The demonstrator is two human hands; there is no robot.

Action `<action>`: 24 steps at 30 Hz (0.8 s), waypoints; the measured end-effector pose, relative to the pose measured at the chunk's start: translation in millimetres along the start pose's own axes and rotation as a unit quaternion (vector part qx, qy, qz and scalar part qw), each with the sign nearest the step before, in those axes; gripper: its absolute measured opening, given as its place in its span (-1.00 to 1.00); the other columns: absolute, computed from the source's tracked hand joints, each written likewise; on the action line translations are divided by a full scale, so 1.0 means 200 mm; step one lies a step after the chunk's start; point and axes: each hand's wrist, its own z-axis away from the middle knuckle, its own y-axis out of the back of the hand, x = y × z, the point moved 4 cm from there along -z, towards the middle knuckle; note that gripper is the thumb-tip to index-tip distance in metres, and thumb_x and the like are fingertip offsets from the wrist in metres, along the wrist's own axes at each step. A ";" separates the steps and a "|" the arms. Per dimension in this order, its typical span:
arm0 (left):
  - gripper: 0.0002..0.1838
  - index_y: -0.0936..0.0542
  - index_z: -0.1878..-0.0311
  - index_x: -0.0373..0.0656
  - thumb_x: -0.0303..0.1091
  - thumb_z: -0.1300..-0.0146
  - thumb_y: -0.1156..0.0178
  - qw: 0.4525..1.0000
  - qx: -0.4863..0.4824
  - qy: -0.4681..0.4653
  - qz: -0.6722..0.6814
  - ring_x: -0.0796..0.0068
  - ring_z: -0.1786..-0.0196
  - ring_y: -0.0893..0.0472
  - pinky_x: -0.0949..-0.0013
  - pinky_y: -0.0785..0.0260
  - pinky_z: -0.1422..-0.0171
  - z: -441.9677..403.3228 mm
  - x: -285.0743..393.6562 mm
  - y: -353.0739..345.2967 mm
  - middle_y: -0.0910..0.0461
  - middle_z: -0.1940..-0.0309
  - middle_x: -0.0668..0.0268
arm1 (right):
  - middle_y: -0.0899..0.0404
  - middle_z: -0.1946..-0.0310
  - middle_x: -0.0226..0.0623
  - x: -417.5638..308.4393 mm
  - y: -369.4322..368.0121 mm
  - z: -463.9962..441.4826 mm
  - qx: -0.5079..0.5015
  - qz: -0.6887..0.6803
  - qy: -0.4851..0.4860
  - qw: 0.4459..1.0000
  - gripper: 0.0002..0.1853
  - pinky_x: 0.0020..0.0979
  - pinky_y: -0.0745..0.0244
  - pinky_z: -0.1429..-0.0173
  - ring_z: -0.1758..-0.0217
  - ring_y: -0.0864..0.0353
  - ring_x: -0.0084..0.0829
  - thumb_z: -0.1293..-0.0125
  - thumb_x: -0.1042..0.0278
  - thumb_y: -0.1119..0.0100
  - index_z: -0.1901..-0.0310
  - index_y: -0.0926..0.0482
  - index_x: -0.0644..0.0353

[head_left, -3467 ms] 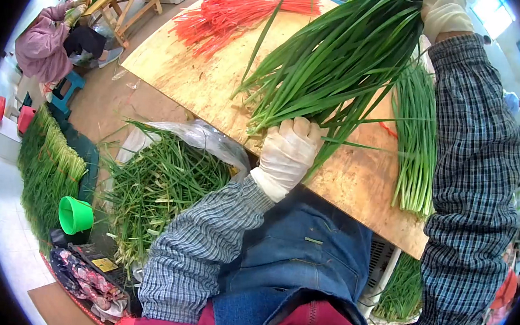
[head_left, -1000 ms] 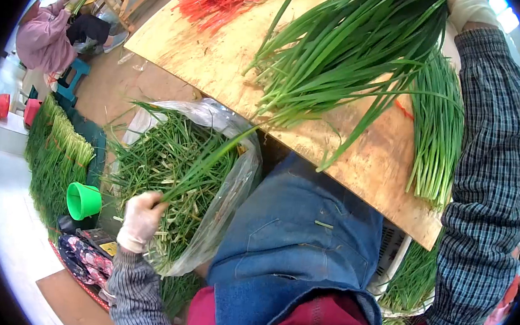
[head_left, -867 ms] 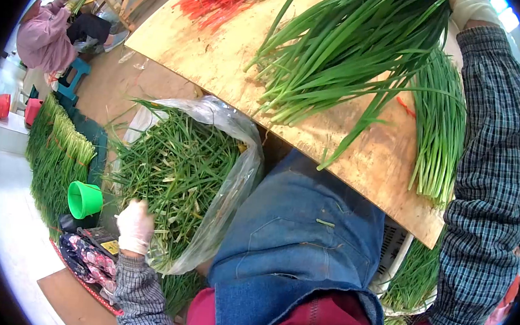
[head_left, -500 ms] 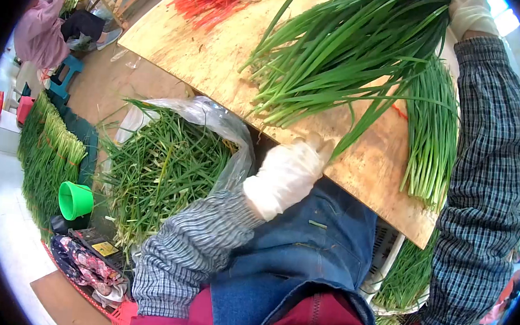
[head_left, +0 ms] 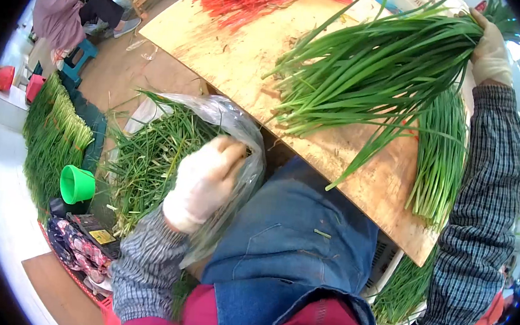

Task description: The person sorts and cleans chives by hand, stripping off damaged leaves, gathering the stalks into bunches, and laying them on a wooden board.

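My right hand (head_left: pixel 492 54), in a pale glove, grips a large bunch of garlic chives (head_left: pixel 377 74) by its leafy end, above the wooden board. The pale stalk ends fan out to the left, and one long leaf droops toward the board's front edge. A second bunch of chives (head_left: pixel 440 158) lies on the board below that hand. My left hand (head_left: pixel 205 179), gloved too, is over a clear plastic bag (head_left: pixel 244 127) full of loose green leaves (head_left: pixel 150 166). Its fingers are curled; whatever they hold is hidden.
Red ties (head_left: pixel 254 0) lie at the far side of the wooden board (head_left: pixel 219 55). Stacked chive bundles (head_left: pixel 57 140) and a green bucket (head_left: pixel 77 185) are at the left. A crate of chives (head_left: pixel 405 296) stands under the board. Another person (head_left: pixel 61 9) sits at upper left.
My left hand has moved left from the board's front edge to over the bag of leaves. My right hand still holds the chives; the view has shifted slightly.
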 end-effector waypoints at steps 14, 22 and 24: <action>-0.85 -0.53 0.26 -0.33 -0.46 -0.12 -0.16 0.951 0.026 0.067 0.300 0.52 0.41 -0.51 0.46 -0.37 0.30 -0.42 -0.03 -0.26 -0.52 0.48 0.26 | -0.61 0.34 -0.15 -0.07 -0.15 0.34 0.073 -0.119 0.054 0.989 -0.74 -0.39 -0.56 0.19 0.36 -0.61 -0.32 -0.26 0.33 -0.07 0.21 -0.56 0.40; -0.81 -0.52 0.18 -0.33 -0.46 -0.15 -0.18 0.758 -0.082 0.210 0.613 0.66 0.53 -0.46 0.59 -0.32 0.46 -0.26 0.07 -0.17 -0.57 0.43 0.31 | -0.59 0.24 -0.08 -0.02 -0.11 0.35 0.093 -0.127 0.023 0.987 -0.74 -0.32 -0.55 0.08 0.24 -0.60 -0.26 -0.24 0.39 -0.09 0.15 -0.53 0.44; -0.79 -0.54 0.17 -0.33 -0.46 -0.13 -0.20 0.770 -0.112 0.221 0.588 0.64 0.53 -0.48 0.58 -0.32 0.48 -0.24 0.05 -0.16 -0.58 0.45 0.29 | -0.58 0.25 -0.05 0.01 -0.01 0.28 0.035 -0.107 0.039 0.993 -0.74 -0.28 -0.59 0.17 0.28 -0.61 -0.22 -0.24 0.41 -0.08 0.14 -0.51 0.45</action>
